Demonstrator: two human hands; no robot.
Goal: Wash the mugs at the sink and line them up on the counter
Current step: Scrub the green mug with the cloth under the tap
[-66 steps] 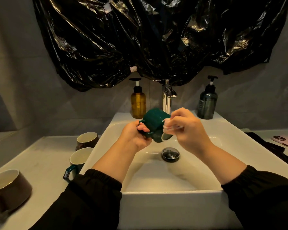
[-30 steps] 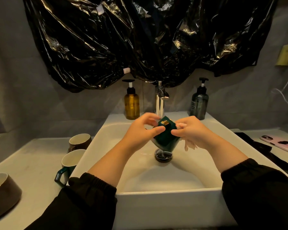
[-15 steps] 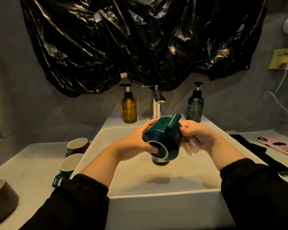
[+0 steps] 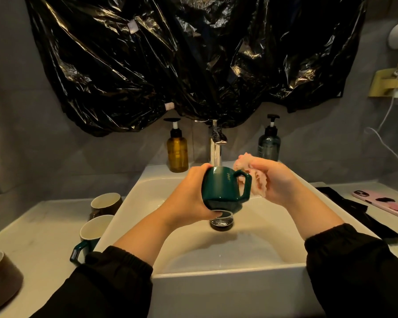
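Dark-green mug [image 4: 223,189], gripped round its body by the left hand [image 4: 189,198] just in front of the faucet [image 4: 215,150], is judged mid-scrub, with the right hand [image 4: 278,182] clutching a pink sponge [image 4: 259,187] beside the mug's handle; the next move probably calls for rinsing under the faucet.

A: Wall-mounted items?
B: Black plastic sheet [image 4: 193,65], crumpled, across the upper wall. Yellow bracket [image 4: 386,86] at right, white cable [image 4: 386,120] hanging below it.
A: Upright containers?
B: Amber pump bottle [image 4: 177,154] and dark pump bottle [image 4: 269,145], well apart.
A: On the table [image 4: 32,237]?
B: Pink phone [image 4: 384,204] near a black cloth [image 4: 363,216], right side. Brown bowl [image 4: 0,278], far left.
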